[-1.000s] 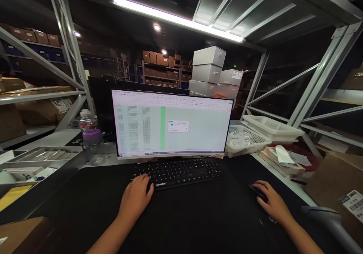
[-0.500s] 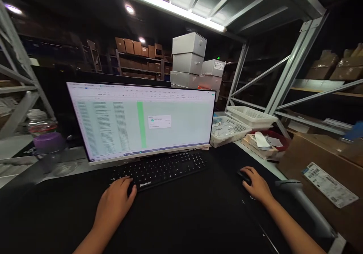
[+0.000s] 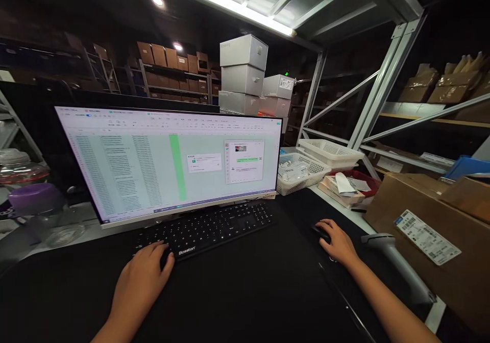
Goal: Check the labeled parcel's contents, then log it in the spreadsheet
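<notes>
My left hand (image 3: pixel 141 275) lies at the near left corner of a black keyboard (image 3: pixel 210 231), fingers stretched over the keys and thumb apart. Over on the right, my right hand (image 3: pixel 338 243) is curled round a black computer mouse (image 3: pixel 320 231) on the dark desk mat (image 3: pixel 237 292). The hand covers most of the mouse. Behind the keyboard, a wide monitor (image 3: pixel 126 172) displays a spreadsheet with one green column, a small dialog box and a chat-like window. The text is too small to read.
To the right are a grey handheld scanner (image 3: pixel 401 264), a labelled cardboard box (image 3: pixel 415 200) and white plastic baskets (image 3: pixel 325 151). A purple-lidded container (image 3: pixel 36 198) stands at left. Stacked pale boxes (image 3: pixel 243 75) and metal shelving (image 3: pixel 377 90) rise behind.
A chat-like window has appeared on the right part of the screen. The camera view has swung slightly right, shifting everything left. Both hands keep their places on the keyboard and mouse.
</notes>
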Available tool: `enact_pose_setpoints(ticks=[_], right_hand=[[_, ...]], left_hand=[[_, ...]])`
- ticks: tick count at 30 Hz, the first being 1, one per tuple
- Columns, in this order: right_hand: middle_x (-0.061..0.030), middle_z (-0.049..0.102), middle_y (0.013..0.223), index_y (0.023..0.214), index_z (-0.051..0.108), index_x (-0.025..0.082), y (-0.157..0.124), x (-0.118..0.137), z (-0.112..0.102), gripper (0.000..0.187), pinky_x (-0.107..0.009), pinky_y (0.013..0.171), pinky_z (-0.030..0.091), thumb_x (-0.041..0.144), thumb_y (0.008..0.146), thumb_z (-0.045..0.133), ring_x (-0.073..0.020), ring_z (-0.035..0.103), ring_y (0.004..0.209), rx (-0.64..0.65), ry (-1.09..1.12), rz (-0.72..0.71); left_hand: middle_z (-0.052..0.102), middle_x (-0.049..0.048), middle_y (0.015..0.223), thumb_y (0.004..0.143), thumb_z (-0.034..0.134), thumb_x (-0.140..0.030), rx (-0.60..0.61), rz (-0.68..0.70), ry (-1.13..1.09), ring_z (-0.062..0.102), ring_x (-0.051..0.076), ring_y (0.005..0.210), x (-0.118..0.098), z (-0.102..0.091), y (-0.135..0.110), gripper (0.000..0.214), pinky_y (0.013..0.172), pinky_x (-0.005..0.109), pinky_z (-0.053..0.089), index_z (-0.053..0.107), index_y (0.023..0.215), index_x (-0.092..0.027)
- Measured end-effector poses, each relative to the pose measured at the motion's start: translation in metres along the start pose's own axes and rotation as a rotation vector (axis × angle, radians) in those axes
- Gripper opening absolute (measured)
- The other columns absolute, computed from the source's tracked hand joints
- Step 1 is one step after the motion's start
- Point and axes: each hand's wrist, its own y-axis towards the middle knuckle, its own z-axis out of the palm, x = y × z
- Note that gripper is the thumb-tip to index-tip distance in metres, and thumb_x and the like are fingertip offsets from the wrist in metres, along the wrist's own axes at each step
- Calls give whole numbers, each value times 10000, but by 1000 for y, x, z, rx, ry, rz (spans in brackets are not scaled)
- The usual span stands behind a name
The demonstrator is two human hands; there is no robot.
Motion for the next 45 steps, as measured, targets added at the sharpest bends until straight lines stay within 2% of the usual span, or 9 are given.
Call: enact_pose_setpoints(ticks=[6,12,22,32,45], right_hand=[[-43,580,1401,1284,661,298,0,-1,0,492,-403,1043,497,287,812,522,-240,638,1198,2,-2,1],[-56,566,1422,1307,645,292,-1,0,1,485,-404,973,525,316,843,509,-238,657,1138,6,-1,5],[-69,560,1432,1306,637,297,3,2,3,438,-436,1076,500,405,898,520,-256,639,1218,17,113,-17],[-76,555,1448,1321,630,296,4,-1,7,443,-461,1104,492,414,912,508,-266,616,1260,7,132,-14],[-81,534,1494,1367,631,316,4,-2,8,456,-469,1140,480,474,955,518,-274,598,1318,37,193,-43]], left_hand=[[716,207,1289,942,301,-487,27,-4,-12,647,353,1215,-2,-3,0,617,1034,508,529,722,1169,-97],[717,202,1293,937,294,-493,35,-21,-13,643,358,1237,-4,-6,1,638,1045,520,530,729,1172,-91],[724,206,1284,930,299,-479,29,-18,-10,661,358,1214,-5,-8,1,627,1020,505,547,736,1160,-94],[726,208,1279,922,309,-479,15,-28,-14,659,365,1209,-4,-5,2,618,1029,531,540,742,1150,-101],[721,178,1303,949,303,-477,27,-13,30,659,333,1218,-1,-1,0,598,1025,470,544,732,1172,-125]])
